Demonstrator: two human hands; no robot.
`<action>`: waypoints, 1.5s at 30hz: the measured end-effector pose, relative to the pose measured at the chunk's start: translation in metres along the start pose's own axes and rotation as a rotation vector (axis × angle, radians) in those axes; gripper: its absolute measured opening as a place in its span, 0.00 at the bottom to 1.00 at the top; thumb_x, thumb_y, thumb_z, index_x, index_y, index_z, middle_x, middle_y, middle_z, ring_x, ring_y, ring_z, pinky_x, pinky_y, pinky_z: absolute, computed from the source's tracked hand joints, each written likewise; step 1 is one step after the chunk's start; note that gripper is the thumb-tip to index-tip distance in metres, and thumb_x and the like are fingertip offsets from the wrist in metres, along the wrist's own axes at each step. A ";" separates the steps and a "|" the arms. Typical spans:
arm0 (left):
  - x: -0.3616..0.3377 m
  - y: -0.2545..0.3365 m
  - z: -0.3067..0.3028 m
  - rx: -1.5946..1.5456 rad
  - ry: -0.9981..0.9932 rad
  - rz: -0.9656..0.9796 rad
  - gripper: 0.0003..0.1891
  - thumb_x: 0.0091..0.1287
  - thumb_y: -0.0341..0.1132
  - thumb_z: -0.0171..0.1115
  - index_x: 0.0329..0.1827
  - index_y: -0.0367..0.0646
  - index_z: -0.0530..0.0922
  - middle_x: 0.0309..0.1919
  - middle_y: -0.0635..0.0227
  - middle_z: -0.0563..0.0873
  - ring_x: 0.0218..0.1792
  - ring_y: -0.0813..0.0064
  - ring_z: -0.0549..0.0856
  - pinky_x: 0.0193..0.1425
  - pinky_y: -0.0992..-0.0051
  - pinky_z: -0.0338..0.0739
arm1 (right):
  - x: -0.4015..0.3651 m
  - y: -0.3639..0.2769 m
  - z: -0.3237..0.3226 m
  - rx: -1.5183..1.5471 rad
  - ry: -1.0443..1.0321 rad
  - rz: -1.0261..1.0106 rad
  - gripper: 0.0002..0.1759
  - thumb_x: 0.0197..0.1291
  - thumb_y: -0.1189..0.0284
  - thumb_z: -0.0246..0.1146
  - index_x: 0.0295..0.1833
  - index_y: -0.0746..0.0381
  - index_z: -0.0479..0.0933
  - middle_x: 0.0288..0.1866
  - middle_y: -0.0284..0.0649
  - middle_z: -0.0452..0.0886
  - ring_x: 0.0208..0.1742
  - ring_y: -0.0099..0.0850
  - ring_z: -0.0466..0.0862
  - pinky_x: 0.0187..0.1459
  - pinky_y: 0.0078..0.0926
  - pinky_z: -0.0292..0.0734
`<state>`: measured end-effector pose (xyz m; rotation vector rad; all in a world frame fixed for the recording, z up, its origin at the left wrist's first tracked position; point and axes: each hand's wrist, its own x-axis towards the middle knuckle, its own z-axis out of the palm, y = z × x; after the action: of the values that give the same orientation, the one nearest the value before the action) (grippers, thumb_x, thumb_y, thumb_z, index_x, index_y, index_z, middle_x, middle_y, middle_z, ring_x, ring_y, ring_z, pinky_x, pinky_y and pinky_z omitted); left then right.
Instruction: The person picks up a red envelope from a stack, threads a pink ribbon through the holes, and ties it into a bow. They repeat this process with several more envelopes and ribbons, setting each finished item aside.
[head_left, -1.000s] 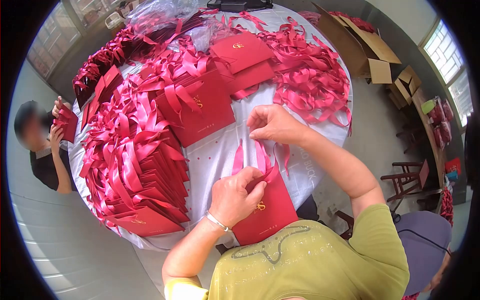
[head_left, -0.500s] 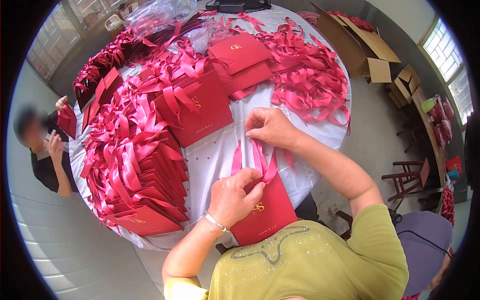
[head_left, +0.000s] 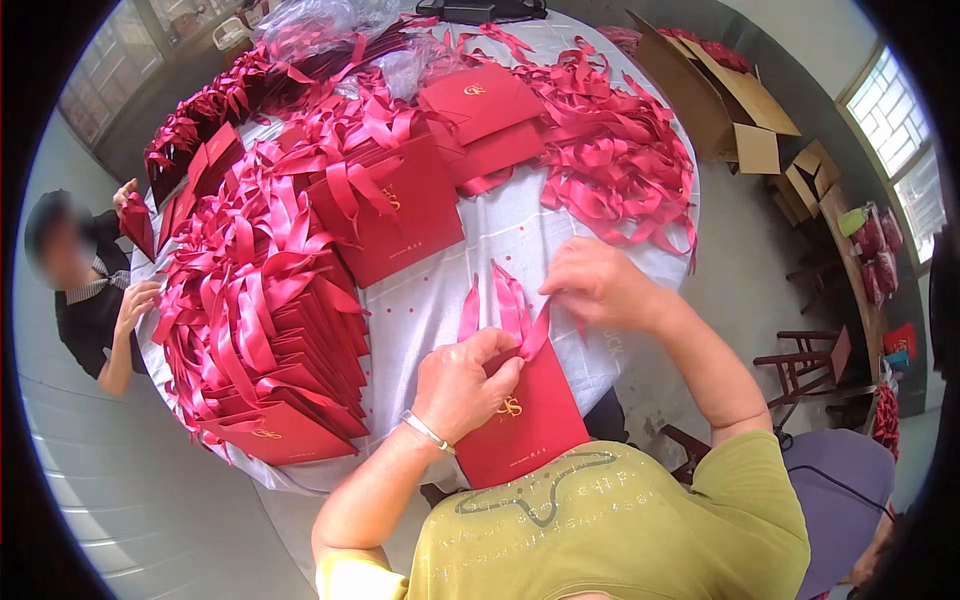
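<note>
A red bag (head_left: 530,420) with a gold emblem lies at the table's near edge, against the green shirt. My left hand (head_left: 465,385) is closed on the bag's top edge, where pink ribbons (head_left: 510,302) come out and spread over the cloth. To the right and slightly above, my right hand (head_left: 600,285) has its fingers pinched on a ribbon that runs down toward the left fingertips. Exactly how the ribbon passes between the fingers at the bag's top is hidden.
Red bags with ribbons (head_left: 265,320) are stacked on the left of the white-clothed table (head_left: 420,350). Loose ribbons (head_left: 620,160) are heaped at the upper right. Another person (head_left: 90,280) handles a bag at far left. Cardboard boxes (head_left: 755,148) and stools (head_left: 800,360) stand right.
My right hand has moved right and a little down, now drawing a ribbon with it. My left hand stays at the bag's top. The other person's lower hand has come to the table's edge.
</note>
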<state>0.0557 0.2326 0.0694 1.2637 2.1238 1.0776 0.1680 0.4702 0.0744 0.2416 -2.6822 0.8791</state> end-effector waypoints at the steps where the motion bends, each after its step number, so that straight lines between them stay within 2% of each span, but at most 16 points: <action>1: 0.000 0.000 0.000 -0.001 0.005 0.000 0.11 0.62 0.36 0.70 0.43 0.40 0.85 0.33 0.60 0.91 0.34 0.68 0.91 0.40 0.72 0.82 | -0.004 0.000 0.000 -0.094 0.025 -0.014 0.15 0.50 0.78 0.71 0.46 0.61 0.85 0.41 0.40 0.86 0.46 0.36 0.85 0.53 0.32 0.78; 4: -0.001 -0.004 0.001 -0.028 0.000 0.004 0.10 0.62 0.36 0.71 0.42 0.40 0.85 0.32 0.62 0.91 0.33 0.71 0.91 0.39 0.73 0.82 | -0.010 -0.023 -0.020 0.206 -0.052 0.225 0.11 0.54 0.77 0.69 0.45 0.63 0.85 0.39 0.39 0.87 0.43 0.35 0.85 0.49 0.32 0.79; 6: -0.002 -0.003 0.001 -0.025 -0.002 0.000 0.10 0.62 0.35 0.71 0.42 0.40 0.85 0.32 0.62 0.91 0.33 0.72 0.91 0.38 0.73 0.82 | -0.012 -0.020 -0.018 0.280 -0.020 0.309 0.09 0.62 0.72 0.67 0.43 0.66 0.85 0.34 0.39 0.86 0.37 0.27 0.85 0.40 0.28 0.79; 9: -0.003 -0.002 0.004 -0.020 -0.005 0.010 0.10 0.62 0.35 0.71 0.42 0.40 0.85 0.31 0.63 0.91 0.32 0.73 0.91 0.37 0.74 0.81 | 0.001 -0.021 -0.007 0.347 0.014 0.515 0.14 0.67 0.66 0.65 0.42 0.68 0.85 0.29 0.38 0.85 0.31 0.22 0.85 0.32 0.25 0.78; 12: -0.006 -0.001 0.005 -0.018 0.013 0.040 0.10 0.62 0.34 0.72 0.42 0.40 0.85 0.32 0.62 0.91 0.32 0.74 0.91 0.37 0.75 0.81 | 0.013 -0.015 0.002 0.426 -0.231 0.779 0.22 0.71 0.60 0.61 0.40 0.71 0.85 0.27 0.39 0.85 0.26 0.22 0.84 0.28 0.24 0.77; 15: -0.008 0.001 0.004 -0.019 0.046 0.078 0.10 0.61 0.34 0.72 0.42 0.40 0.85 0.33 0.62 0.91 0.34 0.74 0.92 0.38 0.75 0.82 | 0.022 -0.017 0.003 0.611 -0.420 0.837 0.23 0.71 0.59 0.61 0.39 0.70 0.86 0.25 0.38 0.85 0.27 0.22 0.84 0.29 0.24 0.78; 17: -0.008 0.001 0.004 -0.028 0.059 0.095 0.10 0.61 0.34 0.72 0.43 0.40 0.85 0.34 0.62 0.91 0.35 0.73 0.92 0.39 0.75 0.83 | 0.027 -0.015 0.005 0.549 -0.409 0.773 0.23 0.70 0.59 0.62 0.38 0.70 0.86 0.25 0.38 0.85 0.26 0.22 0.83 0.30 0.24 0.78; 19: -0.009 0.000 0.005 -0.047 0.088 0.150 0.10 0.62 0.38 0.69 0.45 0.47 0.86 0.35 0.62 0.91 0.35 0.59 0.90 0.39 0.64 0.83 | 0.028 -0.016 0.007 0.487 -0.401 0.714 0.23 0.70 0.58 0.63 0.37 0.70 0.86 0.25 0.38 0.85 0.26 0.23 0.83 0.30 0.24 0.78; 22: -0.009 0.004 0.003 -0.013 0.074 0.156 0.10 0.62 0.38 0.69 0.44 0.48 0.86 0.35 0.63 0.91 0.35 0.60 0.90 0.39 0.64 0.83 | 0.028 -0.020 0.012 0.431 -0.408 0.752 0.19 0.68 0.61 0.66 0.36 0.68 0.85 0.25 0.34 0.83 0.26 0.20 0.81 0.30 0.23 0.77; 28: -0.010 0.002 0.003 -0.004 0.074 0.183 0.10 0.62 0.38 0.69 0.44 0.48 0.86 0.34 0.64 0.91 0.34 0.60 0.90 0.38 0.64 0.83 | 0.024 -0.026 0.024 0.351 -0.237 0.779 0.15 0.64 0.65 0.67 0.34 0.68 0.84 0.23 0.33 0.82 0.25 0.18 0.79 0.29 0.22 0.74; 30: -0.010 0.002 0.003 -0.002 0.078 0.184 0.10 0.62 0.38 0.69 0.44 0.48 0.86 0.34 0.64 0.91 0.34 0.60 0.90 0.38 0.64 0.83 | 0.024 -0.027 0.029 0.216 -0.107 0.691 0.14 0.65 0.67 0.67 0.34 0.68 0.83 0.22 0.31 0.80 0.24 0.18 0.77 0.27 0.20 0.72; 33: -0.010 0.002 0.003 -0.001 0.080 0.182 0.10 0.62 0.38 0.69 0.44 0.48 0.86 0.34 0.64 0.91 0.34 0.60 0.90 0.38 0.64 0.83 | 0.024 -0.022 0.030 0.306 0.027 0.621 0.12 0.65 0.69 0.68 0.35 0.67 0.83 0.23 0.29 0.79 0.23 0.17 0.77 0.26 0.20 0.71; 35: -0.011 0.002 0.003 0.001 0.077 0.181 0.10 0.62 0.38 0.69 0.45 0.48 0.86 0.34 0.64 0.91 0.34 0.60 0.90 0.38 0.64 0.83 | 0.026 -0.023 0.025 0.329 0.009 0.599 0.10 0.65 0.70 0.69 0.36 0.66 0.82 0.23 0.28 0.78 0.23 0.16 0.77 0.24 0.19 0.71; 37: -0.011 0.003 0.002 -0.006 0.074 0.177 0.10 0.62 0.38 0.69 0.45 0.48 0.86 0.34 0.63 0.91 0.35 0.60 0.90 0.38 0.64 0.83 | 0.031 -0.032 0.014 0.429 -0.131 0.752 0.10 0.64 0.69 0.70 0.35 0.65 0.81 0.24 0.28 0.78 0.24 0.15 0.76 0.24 0.17 0.72; 42: -0.010 0.002 0.001 0.008 0.027 0.111 0.11 0.62 0.36 0.71 0.43 0.42 0.86 0.34 0.60 0.91 0.36 0.62 0.91 0.41 0.69 0.83 | 0.014 -0.023 0.000 0.546 -0.107 0.727 0.08 0.61 0.70 0.71 0.39 0.63 0.82 0.26 0.28 0.81 0.24 0.15 0.79 0.21 0.17 0.73; 45: -0.007 0.003 -0.001 0.058 -0.013 0.066 0.11 0.62 0.38 0.71 0.43 0.42 0.85 0.32 0.59 0.90 0.34 0.61 0.90 0.40 0.68 0.82 | 0.005 -0.045 -0.031 0.753 -0.382 0.836 0.11 0.62 0.70 0.71 0.45 0.65 0.83 0.30 0.30 0.84 0.29 0.15 0.80 0.31 0.15 0.75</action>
<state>0.0600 0.2265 0.0724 1.3733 2.1316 1.0384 0.1820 0.4525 0.1245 -0.6783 -2.6132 2.2693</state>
